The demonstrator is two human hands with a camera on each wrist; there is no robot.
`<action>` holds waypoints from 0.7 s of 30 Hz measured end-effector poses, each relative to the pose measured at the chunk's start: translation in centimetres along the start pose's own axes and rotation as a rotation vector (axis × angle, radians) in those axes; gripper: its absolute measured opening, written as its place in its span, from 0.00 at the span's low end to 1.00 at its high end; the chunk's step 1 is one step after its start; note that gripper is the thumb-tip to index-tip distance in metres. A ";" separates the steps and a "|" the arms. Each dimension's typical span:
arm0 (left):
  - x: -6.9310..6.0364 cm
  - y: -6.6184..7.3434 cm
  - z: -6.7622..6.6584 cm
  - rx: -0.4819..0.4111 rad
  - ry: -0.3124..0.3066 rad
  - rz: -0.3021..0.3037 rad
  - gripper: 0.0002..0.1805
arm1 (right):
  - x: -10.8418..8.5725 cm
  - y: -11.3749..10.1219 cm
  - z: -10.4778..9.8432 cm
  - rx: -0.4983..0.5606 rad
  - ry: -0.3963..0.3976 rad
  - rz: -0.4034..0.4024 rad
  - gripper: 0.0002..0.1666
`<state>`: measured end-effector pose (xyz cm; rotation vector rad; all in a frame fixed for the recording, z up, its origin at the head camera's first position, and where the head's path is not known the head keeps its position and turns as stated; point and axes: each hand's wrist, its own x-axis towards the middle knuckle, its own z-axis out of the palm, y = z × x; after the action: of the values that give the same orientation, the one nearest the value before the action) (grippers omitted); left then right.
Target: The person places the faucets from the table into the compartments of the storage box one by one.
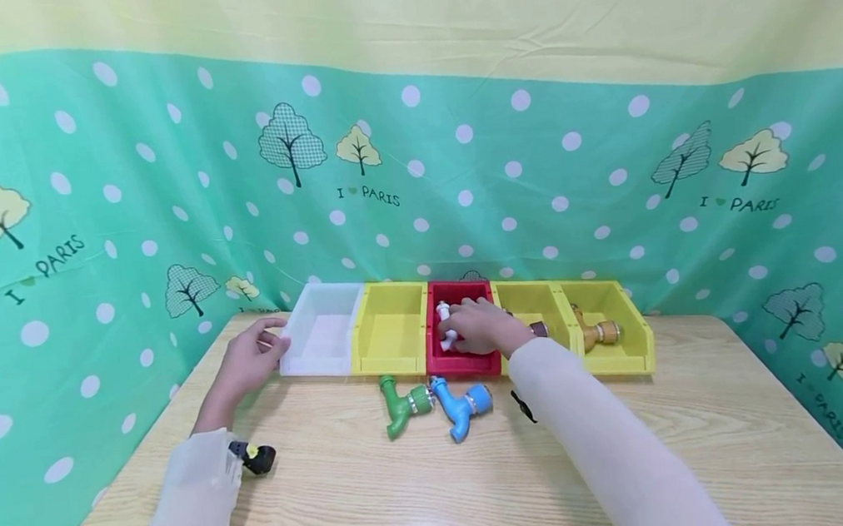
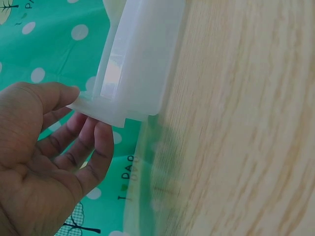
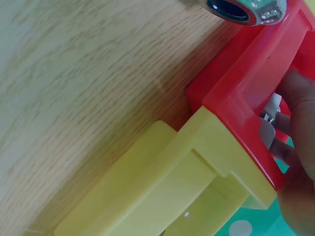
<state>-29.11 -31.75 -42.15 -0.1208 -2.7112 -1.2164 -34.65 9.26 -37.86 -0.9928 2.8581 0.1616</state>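
My left hand is at the left end of the row of bins. Thumb and fingers pinch the side rim of the white bin, as the left wrist view shows up close. Inside the red bin, my right hand holds a white plastic tap. In the right wrist view the fingers curl round the tap, hiding much of it. On the table in front of the bins lie a green tap and a blue tap, side by side and apart from both hands.
A yellow bin stands between the white and red ones. Right of the red bin, another yellow bin holds a dark brown tap, partly hidden by my arm. The end yellow bin holds an orange-brown tap. A patterned curtain hangs behind.
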 end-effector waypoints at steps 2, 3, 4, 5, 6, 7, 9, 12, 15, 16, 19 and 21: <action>-0.1 0.0 0.0 0.000 -0.002 0.000 0.23 | 0.1 -0.1 0.1 0.010 -0.010 0.007 0.27; -0.1 0.0 0.1 -0.001 -0.003 -0.001 0.23 | 0.1 -0.1 0.1 0.014 -0.012 0.010 0.27; -0.1 0.0 0.1 -0.002 -0.004 -0.002 0.23 | 0.2 -0.2 0.2 0.018 -0.015 0.013 0.28; -0.1 -0.1 0.1 -0.001 -0.004 -0.003 0.23 | 0.2 -0.2 0.2 0.021 -0.018 0.017 0.28; -0.1 -0.1 0.2 -0.001 -0.005 -0.004 0.24 | 0.3 -0.2 0.3 0.019 -0.021 0.019 0.28; -0.1 -0.1 0.2 0.000 -0.005 -0.005 0.24 | 0.3 -0.1 0.4 0.017 -0.023 0.020 0.28; -0.1 -0.1 0.2 -0.002 -0.006 -0.007 0.24 | 0.5 -0.1 0.5 0.021 -0.030 0.026 0.28; -0.1 -0.1 0.1 -0.003 -0.004 -0.008 0.24 | 0.9 0.1 0.8 0.022 -0.048 0.039 0.29; -0.1 0.0 0.1 -0.008 -0.003 -0.009 0.24 | 1.2 0.2 1.0 0.039 -0.063 0.058 0.29; -0.1 0.0 0.1 -0.009 -0.002 -0.009 0.23 | 1.4 0.2 1.0 0.039 -0.067 0.063 0.29; -0.1 0.1 0.0 -0.012 -0.001 -0.008 0.23 | 1.5 0.2 1.1 0.057 -0.070 0.068 0.27; -0.1 0.0 0.0 -0.011 -0.003 -0.008 0.24 | 1.5 0.2 1.0 0.066 -0.074 0.070 0.27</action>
<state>-29.02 -31.71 -42.17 -0.1129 -2.7104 -1.2346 -35.89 8.62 -39.08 -0.8567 2.8131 0.1060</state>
